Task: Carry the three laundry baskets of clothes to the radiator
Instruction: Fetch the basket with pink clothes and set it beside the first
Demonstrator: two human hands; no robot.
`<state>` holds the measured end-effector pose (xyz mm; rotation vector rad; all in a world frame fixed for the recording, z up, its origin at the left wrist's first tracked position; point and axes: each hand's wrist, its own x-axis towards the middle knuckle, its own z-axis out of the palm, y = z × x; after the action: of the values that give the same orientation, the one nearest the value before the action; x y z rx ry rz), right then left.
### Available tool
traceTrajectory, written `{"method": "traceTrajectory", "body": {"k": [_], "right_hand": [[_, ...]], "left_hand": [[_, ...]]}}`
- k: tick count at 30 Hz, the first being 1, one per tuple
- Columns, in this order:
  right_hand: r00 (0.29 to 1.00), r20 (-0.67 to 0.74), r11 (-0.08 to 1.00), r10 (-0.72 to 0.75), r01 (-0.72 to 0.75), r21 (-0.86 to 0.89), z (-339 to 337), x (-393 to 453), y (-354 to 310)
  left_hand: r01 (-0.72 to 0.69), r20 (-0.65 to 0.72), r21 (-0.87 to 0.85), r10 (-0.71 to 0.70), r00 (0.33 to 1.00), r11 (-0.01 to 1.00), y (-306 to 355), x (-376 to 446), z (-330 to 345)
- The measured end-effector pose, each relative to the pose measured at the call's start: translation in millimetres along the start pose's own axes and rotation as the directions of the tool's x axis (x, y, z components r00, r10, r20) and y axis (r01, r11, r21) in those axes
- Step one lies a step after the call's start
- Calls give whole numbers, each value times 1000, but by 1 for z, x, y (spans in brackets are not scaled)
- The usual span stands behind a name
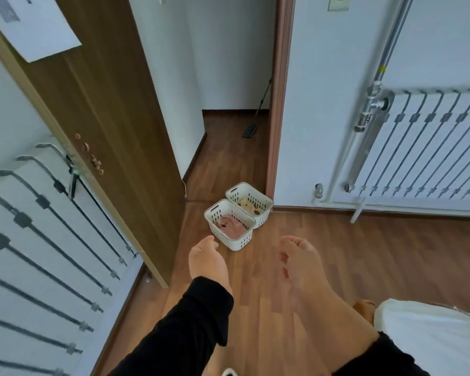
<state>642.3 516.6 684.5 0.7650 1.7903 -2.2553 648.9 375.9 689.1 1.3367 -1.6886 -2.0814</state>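
Baskets [238, 217] just beyond left hand [206, 257]

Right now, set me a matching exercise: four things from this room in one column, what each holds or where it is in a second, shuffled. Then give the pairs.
Things
1. Nearer basket
2. Farther basket
3. Mop
4. Sheet of paper

Descriptions
A. Leans on the wall past the doorway
B. Holds pink clothes
C. Stuck on the wooden door
D. Holds beige and brown clothes

Pairs: 1-B, 2-D, 3-A, 4-C
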Motion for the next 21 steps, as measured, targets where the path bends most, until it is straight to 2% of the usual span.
{"method": "traceTrajectory", "body": {"k": [4, 12, 17, 21], "right_hand": [[999, -21, 999, -49, 49, -10, 38, 49, -29], [994, -78, 997, -71, 73, 23, 98, 128, -75], [997, -65, 997, -43, 47, 60, 119, 182, -92], [999, -42, 1000, -22, 22, 16, 134, 235, -100]], "left_hand": [[-22, 79, -15, 23, 997, 1000, 37, 56, 45], [-29, 123, 46, 23, 992, 999, 93, 151, 109], [34, 94, 37, -37, 995, 999, 104, 195, 141], [67, 60, 14, -68, 996, 998, 115, 232, 172]]}}
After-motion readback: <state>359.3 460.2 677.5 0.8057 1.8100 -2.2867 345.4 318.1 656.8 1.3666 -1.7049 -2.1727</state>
